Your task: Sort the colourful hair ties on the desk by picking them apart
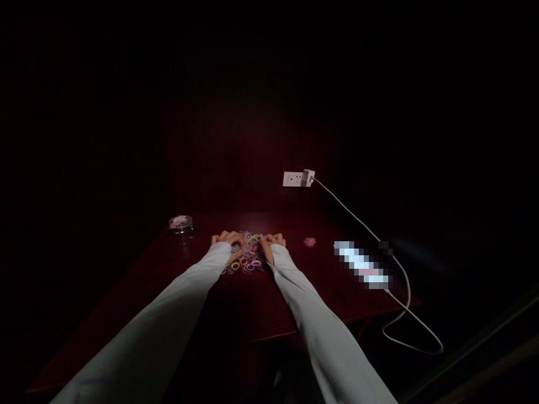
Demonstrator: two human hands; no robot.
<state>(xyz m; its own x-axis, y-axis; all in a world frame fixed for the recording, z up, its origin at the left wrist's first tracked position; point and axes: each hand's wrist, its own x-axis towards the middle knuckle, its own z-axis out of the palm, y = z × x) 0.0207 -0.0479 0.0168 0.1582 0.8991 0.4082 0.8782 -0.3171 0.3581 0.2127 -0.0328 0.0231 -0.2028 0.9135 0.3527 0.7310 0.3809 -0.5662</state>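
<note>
A pile of small coloured bands (pixel 248 262), in pink, yellow, purple and green, lies on the dark red table (pixel 147 297). My left hand (pixel 229 242) rests at the pile's left side, its fingers curved and spread around the bands. At the right side of the pile is my right hand (pixel 273 244), with its thumb stretched toward the bands and the other fingers bent. Both hands touch the pile's edges, and neither visibly lifts a band. To the right of my right hand sits a small separate heap of pink bands (pixel 310 242).
A clear round container (pixel 181 224) stands at the table's back left. At the right lies a lit, blurred phone (pixel 362 265), its white cable (pixel 353 214) looping past the table edge and up to a charger (pixel 309 177) in the wall socket (pixel 292 179).
</note>
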